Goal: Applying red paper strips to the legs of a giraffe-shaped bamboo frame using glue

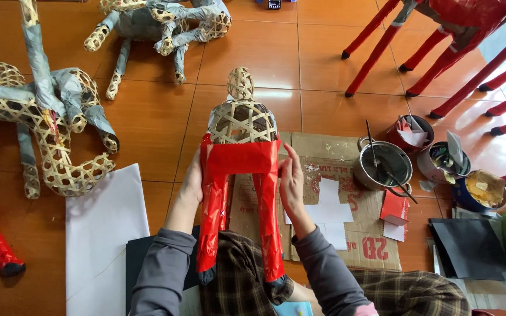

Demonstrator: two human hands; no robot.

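Two hands frame one bamboo figure (pixel 242 126), and its long axis runs straight away from me: woven head far, red-papered legs near, resting over my lap. The figure sits between the grips, so neither hand has to reach across.

My left hand (pixel 192 186) lies against the left flank of the red paper band (pixel 239 158); its fingers are hidden behind the body, so I cannot tell whether that grip is closed or merely pressed flat. My right hand (pixel 291 181) stands on the right flank, fingers together and extended, tips touching the band's right edge, not clamped on anything. The right hand is the more exposed and nearer the paper edge.

Upper torso and head remain bare weave; the band and both legs (pixel 270 234) carry red covering with dark tips.

Surroundings: flattened cardboard (pixel 346 175) on the floor beneath, a metal pot (pixel 383 165) with a stick just right, tins (pixel 440 161) beyond it, white sheet (pixel 103 234) left, and grey-papered frames (pixel 48 117) well apart.
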